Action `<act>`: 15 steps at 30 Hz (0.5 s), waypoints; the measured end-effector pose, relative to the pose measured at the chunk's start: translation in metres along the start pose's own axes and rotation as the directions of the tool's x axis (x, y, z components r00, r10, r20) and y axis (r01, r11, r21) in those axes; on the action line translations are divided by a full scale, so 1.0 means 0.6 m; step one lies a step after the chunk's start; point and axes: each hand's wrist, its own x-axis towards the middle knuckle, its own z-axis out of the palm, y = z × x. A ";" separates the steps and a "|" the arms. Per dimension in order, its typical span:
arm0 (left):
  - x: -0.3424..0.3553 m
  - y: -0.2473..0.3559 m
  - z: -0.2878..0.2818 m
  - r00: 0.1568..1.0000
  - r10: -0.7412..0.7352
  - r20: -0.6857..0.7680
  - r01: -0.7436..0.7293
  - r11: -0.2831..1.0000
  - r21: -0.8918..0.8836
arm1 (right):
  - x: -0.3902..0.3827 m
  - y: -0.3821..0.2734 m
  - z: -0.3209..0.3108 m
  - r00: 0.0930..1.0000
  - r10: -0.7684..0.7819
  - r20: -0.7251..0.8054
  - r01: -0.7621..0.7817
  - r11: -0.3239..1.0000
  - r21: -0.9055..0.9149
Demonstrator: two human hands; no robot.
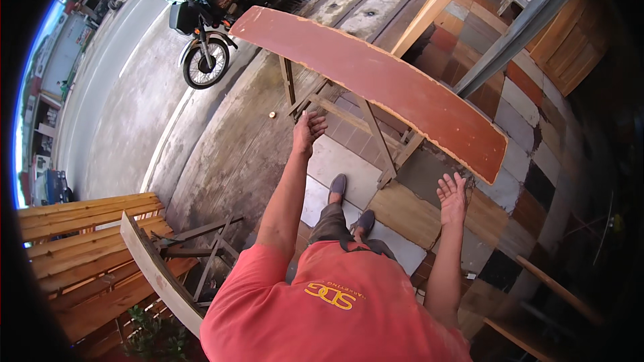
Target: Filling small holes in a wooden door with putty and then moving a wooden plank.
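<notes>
A long, narrow wooden table (376, 80) with a worn reddish-brown top and chipped edges stands in front of me on crossed wooden legs. My left hand (310, 131) is held out just short of its left legs, the fingers loosely bent and apart, with nothing visible in them. On the other side, my right hand (452, 196) is raised palm up near the table's right end, fingers spread and holding nothing. Neither hand appears to touch the table.
A motorcycle (208, 53) is parked by the road beyond the table's left end. A grey metal post (523, 27) and a wooden beam (439, 7) rise behind it. At lower left are a slatted wooden fence (87, 248) and another narrow table (157, 275). Patchwork tiles (406, 218) cover the floor.
</notes>
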 end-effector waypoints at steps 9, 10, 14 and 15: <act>0.256 0.151 0.079 0.998 -0.029 0.055 0.038 0.985 -0.171 | 0.139 -0.018 0.046 0.984 0.002 -0.178 0.033 0.981 0.191; 0.272 0.158 0.083 0.997 0.000 0.072 0.007 0.995 -0.103 | 0.147 -0.013 0.051 0.981 0.004 -0.191 0.033 0.981 0.191; 0.298 0.164 0.080 1.000 0.019 -0.015 -0.020 0.996 -0.083 | 0.160 -0.007 0.090 0.931 -0.055 -0.361 0.133 0.972 0.193; 0.296 0.168 0.087 1.000 0.008 -0.007 -0.008 0.997 -0.078 | 0.162 -0.008 0.089 0.902 -0.046 -0.430 0.132 0.976 0.171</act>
